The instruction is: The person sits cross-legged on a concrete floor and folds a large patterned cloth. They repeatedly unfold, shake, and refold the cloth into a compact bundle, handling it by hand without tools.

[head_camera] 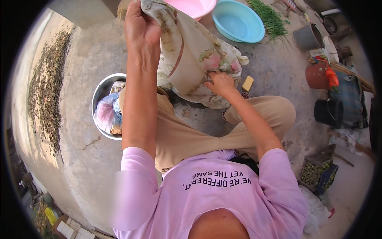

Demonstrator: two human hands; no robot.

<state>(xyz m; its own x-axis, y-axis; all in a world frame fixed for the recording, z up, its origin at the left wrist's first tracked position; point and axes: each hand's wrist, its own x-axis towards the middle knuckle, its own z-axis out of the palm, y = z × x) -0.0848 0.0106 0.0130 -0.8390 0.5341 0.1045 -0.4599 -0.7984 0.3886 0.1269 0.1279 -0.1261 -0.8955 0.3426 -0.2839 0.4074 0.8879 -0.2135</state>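
My left hand (143, 28) is raised at the top, shut on one edge of a pale floral cloth (191, 56) with pink flowers and brown marks. From there the cloth hangs down over a basin whose rim (191, 100) barely shows beneath it. Lower on the same cloth, by a pink flower, rests my right hand (222, 83); its fingertips are partly among the folds, so its grip is unclear. A yellow bar of soap (247, 83) lies on the ground right of the cloth. Left of my knee, a metal basin (95, 119) holds bundled fabrics (107, 110).
Beyond the cloth stand a pink basin (197, 7) and a blue basin (238, 21), with green stalks (268, 18) beside them. Buckets (307, 37), including a black one (328, 113), and a crate (315, 173) stand at right. Dark plant bits (49, 89) lie spread at left.
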